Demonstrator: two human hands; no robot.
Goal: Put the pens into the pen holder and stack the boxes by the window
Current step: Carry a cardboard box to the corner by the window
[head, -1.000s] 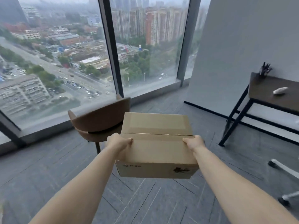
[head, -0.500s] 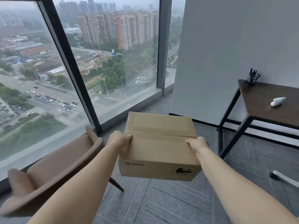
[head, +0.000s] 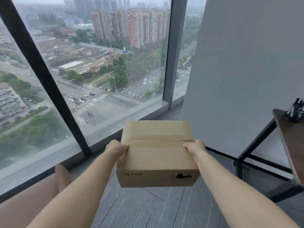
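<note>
I carry a closed brown cardboard box (head: 157, 155) in the air above the grey floor, in front of the window (head: 102, 71). My left hand (head: 116, 149) grips its left top edge, thumb on the lid. My right hand (head: 195, 148) grips the right top edge the same way. A black mesh pen holder (head: 295, 113) with dark pens in it stands on the corner of the dark table (head: 287, 137) at the far right. No other box is in view.
A brown chair (head: 32, 195) sits low at the left, close under my left arm. A grey wall (head: 246, 63) stands to the right of the window. The table's black metal legs (head: 246, 155) reach to the floor on the right.
The view has swung right and closer to the window with the box held the same way. The chair has slid to the lower left and the table to the right edge.
</note>
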